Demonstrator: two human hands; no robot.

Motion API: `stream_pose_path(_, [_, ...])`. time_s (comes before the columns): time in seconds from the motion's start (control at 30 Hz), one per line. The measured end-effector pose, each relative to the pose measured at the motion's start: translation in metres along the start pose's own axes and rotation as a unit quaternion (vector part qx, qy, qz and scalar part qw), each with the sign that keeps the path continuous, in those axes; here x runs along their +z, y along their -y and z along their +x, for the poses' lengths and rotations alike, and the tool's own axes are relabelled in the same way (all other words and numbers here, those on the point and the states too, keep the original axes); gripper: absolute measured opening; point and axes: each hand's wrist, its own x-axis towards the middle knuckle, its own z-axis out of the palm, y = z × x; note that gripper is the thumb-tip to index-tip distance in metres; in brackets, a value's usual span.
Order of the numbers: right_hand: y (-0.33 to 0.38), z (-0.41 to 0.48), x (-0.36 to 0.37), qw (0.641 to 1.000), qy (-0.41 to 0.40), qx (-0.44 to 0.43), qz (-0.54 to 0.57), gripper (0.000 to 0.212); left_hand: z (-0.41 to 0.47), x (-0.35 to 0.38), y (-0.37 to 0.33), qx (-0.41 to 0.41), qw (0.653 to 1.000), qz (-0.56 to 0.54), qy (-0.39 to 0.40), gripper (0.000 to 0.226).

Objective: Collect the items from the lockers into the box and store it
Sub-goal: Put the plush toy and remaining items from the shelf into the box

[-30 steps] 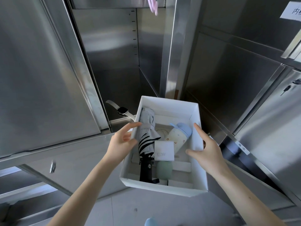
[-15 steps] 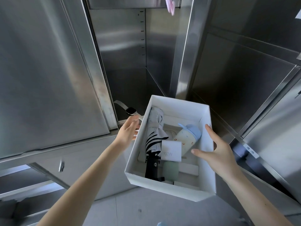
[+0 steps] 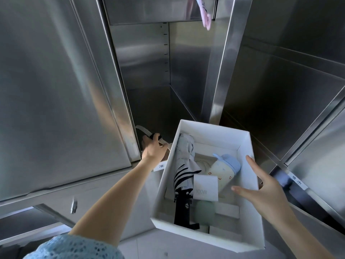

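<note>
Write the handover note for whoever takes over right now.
Left hand: inside the open steel locker, fingers curled over the dark-faced smartwatch with pale strap.
Right hand: open, straight fingers steadying the white cardboard box at its right wall.
Done: grey striped folding umbrella, cream bottle with blue lid, white square 100W charger and pale green rounded item lie in the box.
Left: put the watch in; perhaps the pink item hanging above; store the box.
</note>
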Motion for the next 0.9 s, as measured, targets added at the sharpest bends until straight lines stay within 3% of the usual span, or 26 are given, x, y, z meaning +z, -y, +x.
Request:
stream_pose_path(0.13, [0.002,0.000,0.000,1.000,-0.006,-0.001,-0.002,0.090,0.010,-0.003,-0.005,-0.041,0.999,-0.002,0.019,0.070])
stream_pose_path(0.33, [0.001,-0.001,0.000,1.000,-0.005,0.000,0.003,0.089,0.017,-0.009,-0.012,-0.037,0.999,0.027,0.012,0.054])
stream_pose_path(0.57, [0.000,-0.002,-0.001,1.000,0.004,0.003,0.010,0.090,0.012,-0.012,-0.002,-0.026,0.990,-0.131,-0.037,0.046])
stream_pose_path(0.9, [-0.008,-0.002,-0.001,1.000,0.006,-0.004,0.021,0.093,-0.005,-0.035,-0.019,0.023,0.967,-0.246,-0.057,0.051])
